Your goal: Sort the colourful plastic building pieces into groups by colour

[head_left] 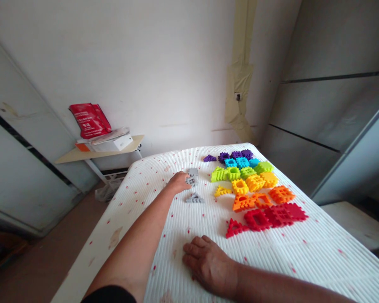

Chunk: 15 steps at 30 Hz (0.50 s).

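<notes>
My left hand (178, 182) reaches far across the white bedspread (303, 256) and closes on a grey toy block (192, 176). A second grey triangular block (195, 198) lies just in front of that hand. My right hand (208, 263) rests palm down on the cover near me, fingers flat and apart, holding nothing. To the right, blocks lie in colour rows: purple (236, 155), blue (242, 162), green (236, 172), yellow (251, 183), orange (262, 199) and red (271, 216).
The bed fills the middle of the view, its left edge dropping to a brown floor. A small shelf (82, 155) against the far wall carries a white box and a red bag (90, 120). Grey panelled walls stand at left and right.
</notes>
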### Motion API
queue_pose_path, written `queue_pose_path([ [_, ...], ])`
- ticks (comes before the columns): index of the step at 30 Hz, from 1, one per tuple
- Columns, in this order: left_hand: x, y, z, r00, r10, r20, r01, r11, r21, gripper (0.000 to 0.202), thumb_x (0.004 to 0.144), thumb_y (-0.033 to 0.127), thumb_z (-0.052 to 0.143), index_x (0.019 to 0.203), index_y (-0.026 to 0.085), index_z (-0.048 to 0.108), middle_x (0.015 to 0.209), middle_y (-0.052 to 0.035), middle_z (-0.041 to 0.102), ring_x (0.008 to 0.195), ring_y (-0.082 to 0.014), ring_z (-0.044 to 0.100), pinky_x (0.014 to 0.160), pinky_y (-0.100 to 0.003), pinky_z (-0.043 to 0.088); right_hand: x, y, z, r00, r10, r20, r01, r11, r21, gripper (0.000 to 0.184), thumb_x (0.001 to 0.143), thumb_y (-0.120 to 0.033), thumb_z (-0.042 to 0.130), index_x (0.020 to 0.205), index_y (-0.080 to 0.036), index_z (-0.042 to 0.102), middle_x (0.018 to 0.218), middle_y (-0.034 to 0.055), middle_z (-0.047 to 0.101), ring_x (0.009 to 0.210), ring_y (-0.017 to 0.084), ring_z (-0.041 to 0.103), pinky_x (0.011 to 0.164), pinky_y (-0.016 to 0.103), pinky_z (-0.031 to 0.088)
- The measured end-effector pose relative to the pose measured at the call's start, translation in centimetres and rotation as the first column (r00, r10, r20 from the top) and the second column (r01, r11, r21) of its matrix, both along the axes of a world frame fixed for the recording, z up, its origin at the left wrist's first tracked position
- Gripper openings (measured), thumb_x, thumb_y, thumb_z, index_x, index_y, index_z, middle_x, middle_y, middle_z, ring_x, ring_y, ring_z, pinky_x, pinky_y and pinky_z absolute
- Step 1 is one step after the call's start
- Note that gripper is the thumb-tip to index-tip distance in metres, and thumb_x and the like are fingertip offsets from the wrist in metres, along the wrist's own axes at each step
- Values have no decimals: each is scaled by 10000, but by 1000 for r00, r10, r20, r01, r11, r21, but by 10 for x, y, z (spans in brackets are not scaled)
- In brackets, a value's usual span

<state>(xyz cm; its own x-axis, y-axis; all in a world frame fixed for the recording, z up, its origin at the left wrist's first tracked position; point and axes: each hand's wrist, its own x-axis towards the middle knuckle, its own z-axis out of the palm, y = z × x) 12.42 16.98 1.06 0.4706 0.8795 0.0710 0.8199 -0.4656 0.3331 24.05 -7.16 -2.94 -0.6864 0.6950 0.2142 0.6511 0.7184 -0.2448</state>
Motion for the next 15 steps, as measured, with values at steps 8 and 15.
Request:
queue_pose_path([
  [8,2,-2,0,996,16,82,-14,1000,-20,467,534,221,732,996,172,683,1038,-91,652,998,-256,590,878,-304,430,0,0,-2,1000,7,-17,-7,1000,0,135,898,-302,477,897,-181,537,993,40,597,876,182,464,752,318,327],
  [15,-53,-4,-2,950,214,229,-217,976,-12,385,696,191,586,1076,167,641,1054,-72,674,907,-172,630,812,-253,461,0,1,-2,1000,5,-25,-6,1000,-30,115,885,-271,485,923,-180,545,1050,49,597,906,190,471,779,318,331],
])
